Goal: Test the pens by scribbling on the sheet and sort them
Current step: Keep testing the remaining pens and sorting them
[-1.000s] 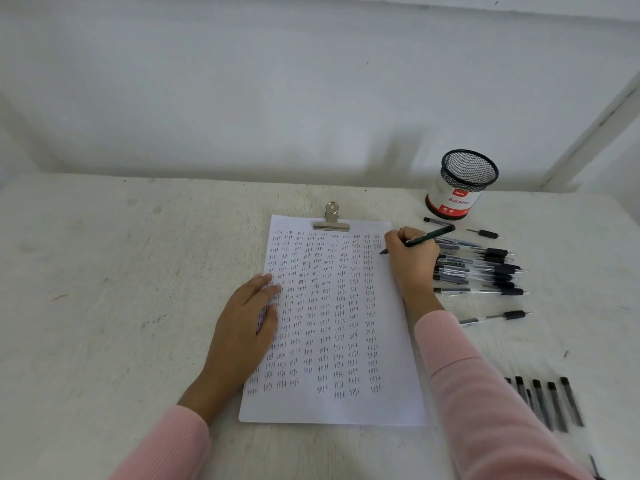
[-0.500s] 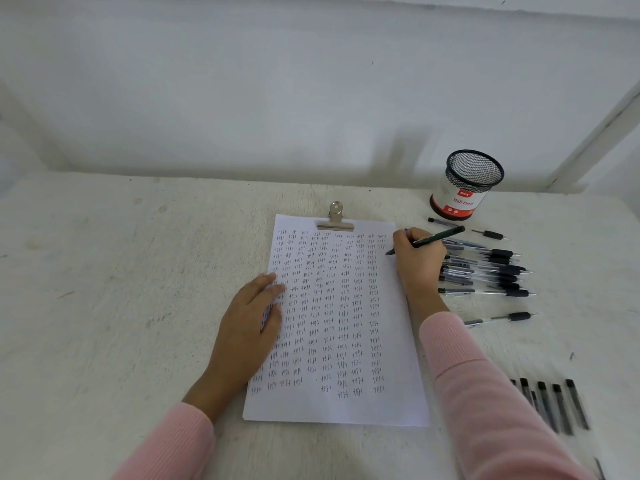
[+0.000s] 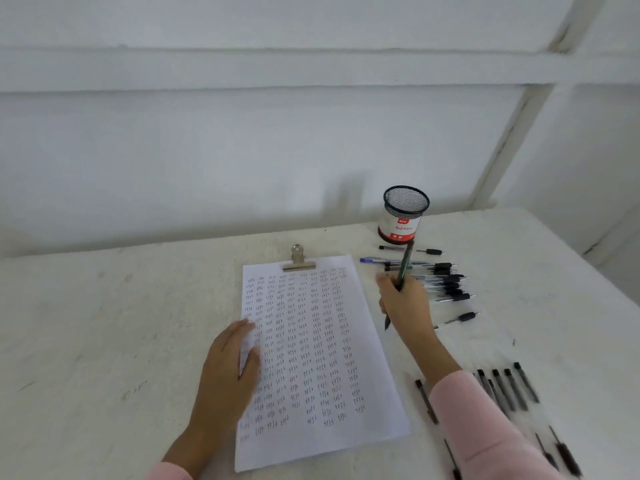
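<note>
Sheet [image 3: 322, 358]: white, covered w/ dense columns of small dark scribble marks, approx. the same shape each, like a regular print. Clip [image 3: 298, 259] on it: silver-grey metal. Table [image 3: 104, 323]: off-white, w/ faint grey specks and stains. Pen cup [image 3: 403, 216]: black mesh above, white label below w/ red logo and red text, and a red band at the bottom. Held pen [image 3: 403, 268] in the right hand [image 3: 405, 306]: dark, green-black. Blue pen [image 3: 372, 260]: blue at its end. Pen pile [image 3: 446, 282]: clear barrels w/ black grips. Pen row [image 3: 509, 389]: black. Sleeves [image 3: 485, 427]: pink. Wall [image 3: 242, 150]: plain, pale grey-white.
</note>
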